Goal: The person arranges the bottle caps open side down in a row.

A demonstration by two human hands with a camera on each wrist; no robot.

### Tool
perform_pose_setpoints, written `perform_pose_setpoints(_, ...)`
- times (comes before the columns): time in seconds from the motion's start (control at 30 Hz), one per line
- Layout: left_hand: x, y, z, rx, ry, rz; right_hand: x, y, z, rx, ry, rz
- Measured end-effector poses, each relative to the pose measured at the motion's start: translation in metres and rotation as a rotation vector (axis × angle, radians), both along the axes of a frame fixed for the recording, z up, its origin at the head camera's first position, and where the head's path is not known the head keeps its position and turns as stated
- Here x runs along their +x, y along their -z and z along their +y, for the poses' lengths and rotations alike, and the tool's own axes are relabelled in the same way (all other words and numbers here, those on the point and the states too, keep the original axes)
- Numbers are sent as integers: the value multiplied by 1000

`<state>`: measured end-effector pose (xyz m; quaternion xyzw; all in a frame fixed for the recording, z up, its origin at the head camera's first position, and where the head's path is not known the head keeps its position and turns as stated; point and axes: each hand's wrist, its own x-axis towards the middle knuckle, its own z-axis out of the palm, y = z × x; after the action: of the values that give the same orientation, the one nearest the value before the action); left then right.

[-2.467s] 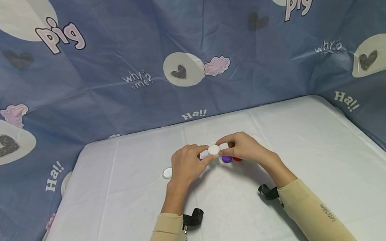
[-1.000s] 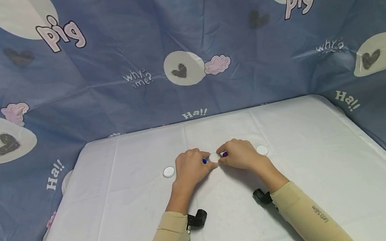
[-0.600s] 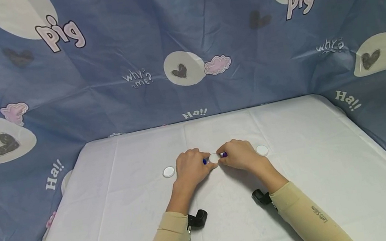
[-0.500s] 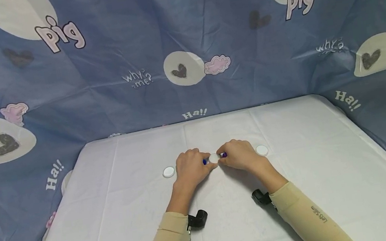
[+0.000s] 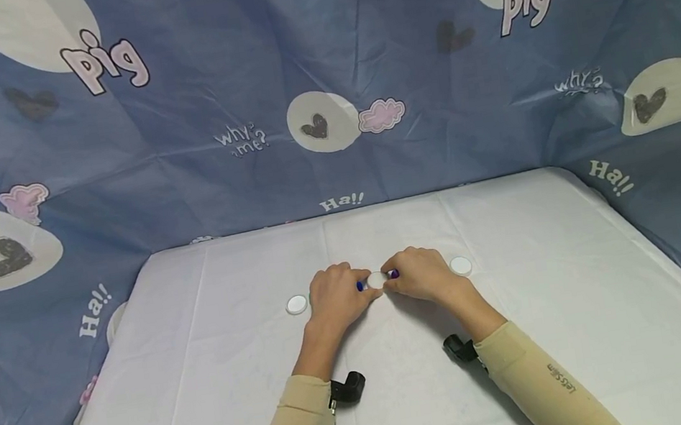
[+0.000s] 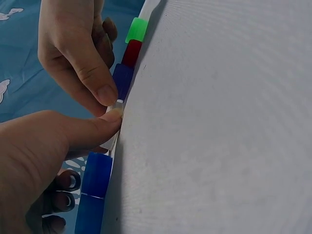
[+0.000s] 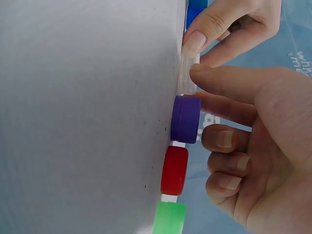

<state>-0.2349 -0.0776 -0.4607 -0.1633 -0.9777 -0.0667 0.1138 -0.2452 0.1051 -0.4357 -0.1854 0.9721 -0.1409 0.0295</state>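
Observation:
A whitish, see-through ribbed bottle cap lies flat on the table, between my two hands. My left hand pinches its left side with thumb and fingertips. On its right side my right hand pinches it likewise, the thumb at the ribbed wall in the right wrist view. A purple cap sits right beside it, followed by a red cap and a green cap in a row. Blue caps stand on its other side, near my left hand's curled lower fingers.
White round caps lie at either end of the row in the head view, one to the left and one to the right. A white cloth covers the table. A blue printed curtain hangs behind it.
Since the oldest frame both hands have come lower and nearer with the see-through cap, and the right-hand white cap has come into view. Over the last second the hands stay nearly still.

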Motion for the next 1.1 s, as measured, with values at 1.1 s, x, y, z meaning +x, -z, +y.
perform_pose_setpoints(1.1,0,-14,-27,174,32,-156,0,-6,-10,-55,-27,-43)
